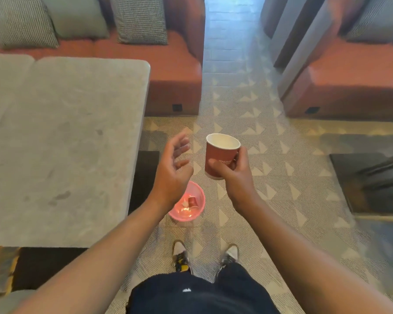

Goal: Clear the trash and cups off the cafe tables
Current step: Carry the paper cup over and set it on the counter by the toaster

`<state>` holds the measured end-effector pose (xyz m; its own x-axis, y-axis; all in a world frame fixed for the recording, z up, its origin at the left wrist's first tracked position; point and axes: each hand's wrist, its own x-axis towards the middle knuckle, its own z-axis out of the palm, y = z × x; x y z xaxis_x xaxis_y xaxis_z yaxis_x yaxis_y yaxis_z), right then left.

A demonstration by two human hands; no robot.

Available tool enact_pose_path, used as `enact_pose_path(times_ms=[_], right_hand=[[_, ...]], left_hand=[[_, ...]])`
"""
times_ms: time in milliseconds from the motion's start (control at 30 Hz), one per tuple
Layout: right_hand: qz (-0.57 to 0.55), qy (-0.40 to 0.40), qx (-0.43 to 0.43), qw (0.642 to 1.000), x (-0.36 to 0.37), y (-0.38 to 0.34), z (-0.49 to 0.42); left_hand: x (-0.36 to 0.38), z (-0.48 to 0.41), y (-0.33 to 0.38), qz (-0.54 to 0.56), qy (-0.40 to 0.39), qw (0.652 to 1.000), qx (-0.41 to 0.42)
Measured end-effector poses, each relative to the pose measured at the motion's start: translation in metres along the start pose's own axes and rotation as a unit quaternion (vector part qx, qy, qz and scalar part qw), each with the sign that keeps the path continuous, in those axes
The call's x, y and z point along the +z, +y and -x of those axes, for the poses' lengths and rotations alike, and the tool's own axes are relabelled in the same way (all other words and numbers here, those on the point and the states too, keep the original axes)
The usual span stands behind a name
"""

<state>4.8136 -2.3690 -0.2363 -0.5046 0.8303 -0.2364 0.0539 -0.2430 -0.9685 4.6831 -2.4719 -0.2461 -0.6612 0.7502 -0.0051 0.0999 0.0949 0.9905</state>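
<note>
A: What is seen of the surface and the room?

B: A grey, stone-look worktop (61,143) is seen on the left, its top marked with faint smudges. Behind it a rust-red bench (175,71) is set, with checked and plain grey cushions (141,19) leaned against its back. A second rust-red bench (349,82) is placed across the aisle on the right. The floor (270,137) is laid with grey tiles patterned in pale triangles.

A: And the cup, and the hands?

B: A red paper cup (220,155) with a white inside is held upright in the air over the aisle, just right of the worktop's corner. It is gripped by the right hand (236,177), thumb across the near side and fingers wrapped round the far side. The left hand (170,175) is held just beside it, palm turned towards the cup and fingers loosely spread; nothing is held in it. A pink bin (199,192) is stood on the floor below the hands, ahead of two sneakers (182,257). A small red cup and pale scraps are seen inside it.

A: What is hidden or hard to make out?

B: The bin's left side is covered by the left wrist. The print on the held cup is partly covered by the thumb and cannot be read. The left fingertips are blurred. The worktop is cut off at the left edge.
</note>
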Motion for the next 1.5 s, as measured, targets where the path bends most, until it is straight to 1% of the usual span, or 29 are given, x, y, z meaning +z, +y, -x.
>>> enact_pose_path(times_ms=[167, 333, 433, 533, 633, 767, 1000, 1133, 1200, 1300, 1400, 1500], right_hand=[[0.006, -0.047, 0.009, 0.999, -0.002, -0.003, -0.048], [0.032, -0.096, 0.02, 0.995, -0.003, 0.006, -0.088], [0.05, -0.115, 0.033, 0.992, 0.001, 0.027, -0.108], [0.067, -0.108, 0.047, 0.991, 0.005, 0.058, -0.123], [0.086, -0.117, 0.079, 0.986, 0.004, 0.101, -0.137], [0.096, -0.118, 0.119, 0.981, -0.007, 0.174, -0.156], [0.106, -0.062, 0.162, 0.979, -0.03, 0.329, -0.186], [0.111, -0.046, 0.185, 0.975, -0.041, 0.42, -0.202], [0.114, -0.042, 0.186, 0.975, -0.046, 0.459, -0.211], [0.117, -0.039, 0.185, 0.975, -0.053, 0.51, -0.227], [0.126, -0.039, 0.17, 0.977, -0.06, 0.554, -0.243], [0.141, -0.046, 0.152, 0.977, -0.067, 0.592, -0.255]], left_hand=[[0.023, -0.025, -0.007, -0.016, 0.013, 0.999, -0.024], [0.046, -0.041, -0.022, -0.023, 0.007, 0.998, -0.065], [0.056, -0.054, -0.043, -0.027, 0.016, 0.996, -0.088], [0.063, -0.065, -0.073, -0.032, 0.044, 0.993, -0.108], [0.067, -0.07, -0.118, -0.039, 0.056, 0.986, -0.155], [0.069, -0.072, -0.2, -0.047, 0.058, 0.977, -0.201], [0.08, -0.059, -0.387, -0.073, 0.048, 0.96, -0.267], [0.086, -0.043, -0.498, -0.101, 0.026, 0.935, -0.34], [0.088, -0.04, -0.551, -0.124, 0.02, 0.922, -0.367], [0.093, -0.042, -0.621, -0.157, 0.021, 0.909, -0.385], [0.102, -0.051, -0.682, -0.198, 0.017, 0.895, -0.399], [0.109, -0.059, -0.733, -0.239, 0.008, 0.872, -0.427]])
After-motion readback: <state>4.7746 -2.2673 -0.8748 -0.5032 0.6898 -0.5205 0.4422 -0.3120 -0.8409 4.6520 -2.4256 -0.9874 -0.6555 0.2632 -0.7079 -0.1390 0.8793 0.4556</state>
